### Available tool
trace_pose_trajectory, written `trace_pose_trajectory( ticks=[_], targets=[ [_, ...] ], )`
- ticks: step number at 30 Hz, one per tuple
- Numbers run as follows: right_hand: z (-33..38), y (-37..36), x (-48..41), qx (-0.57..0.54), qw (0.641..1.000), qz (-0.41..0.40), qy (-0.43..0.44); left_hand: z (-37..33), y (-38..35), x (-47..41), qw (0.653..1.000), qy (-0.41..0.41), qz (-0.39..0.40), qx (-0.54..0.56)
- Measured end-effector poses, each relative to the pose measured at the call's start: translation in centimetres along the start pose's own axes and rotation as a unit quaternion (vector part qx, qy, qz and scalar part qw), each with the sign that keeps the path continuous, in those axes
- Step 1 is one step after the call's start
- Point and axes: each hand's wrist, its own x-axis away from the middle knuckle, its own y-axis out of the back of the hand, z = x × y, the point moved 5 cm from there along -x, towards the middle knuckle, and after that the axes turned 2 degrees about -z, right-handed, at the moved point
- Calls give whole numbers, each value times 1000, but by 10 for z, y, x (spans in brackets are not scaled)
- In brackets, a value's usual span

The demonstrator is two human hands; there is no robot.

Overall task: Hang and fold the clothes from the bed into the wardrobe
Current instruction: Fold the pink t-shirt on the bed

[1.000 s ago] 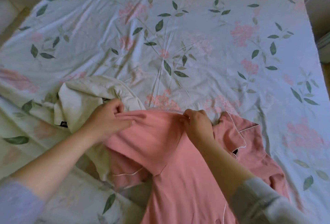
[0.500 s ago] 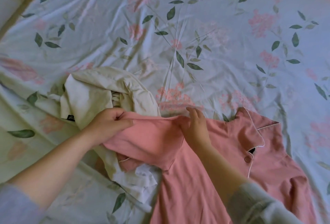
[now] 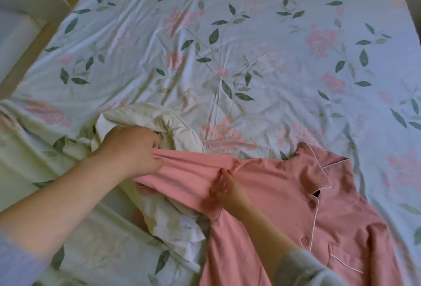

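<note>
Your left hand (image 3: 134,152) pinches the pink shirt (image 3: 284,185) by its sleeve; your right hand (image 3: 224,186) presses the shoulder flat. It looks soft and limp, so grip at the seams.

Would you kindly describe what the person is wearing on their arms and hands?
The left hand and right hand are bare, without gloves or a watch. The left sleeve and right sleeve are pale grey, leaving the forearms uncovered.

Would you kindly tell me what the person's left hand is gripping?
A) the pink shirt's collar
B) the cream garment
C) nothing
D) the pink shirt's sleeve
D: the left hand curls its fingers round the bunched end of the pink shirt's sleeve, next to the cream garment.
</note>
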Motion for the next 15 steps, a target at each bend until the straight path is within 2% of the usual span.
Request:
trace_pose_trajectory(
  ticks=[3, 6, 11, 13, 15],
  targets=[
    [-6, -9, -1, -2, 1000, 7, -6, 8, 2, 3, 998, 16, 42, -37],
    [-11, -16, 1, -8, 1000, 6, -13, 16, -3, 8, 994, 39, 97, -7],
    [-13, -16, -2, 1, 1000, 4, -15, 39, -2, 22, 992, 46, 113, 29],
    [-11, -17, -3, 8, 1000, 3, -19, 48, -2, 28, 988, 48, 123, 81],
    [-7, -19, -1, 33, 999, -8, -23, 54, -3, 34, 971, 60, 139, 183]
  ],
)
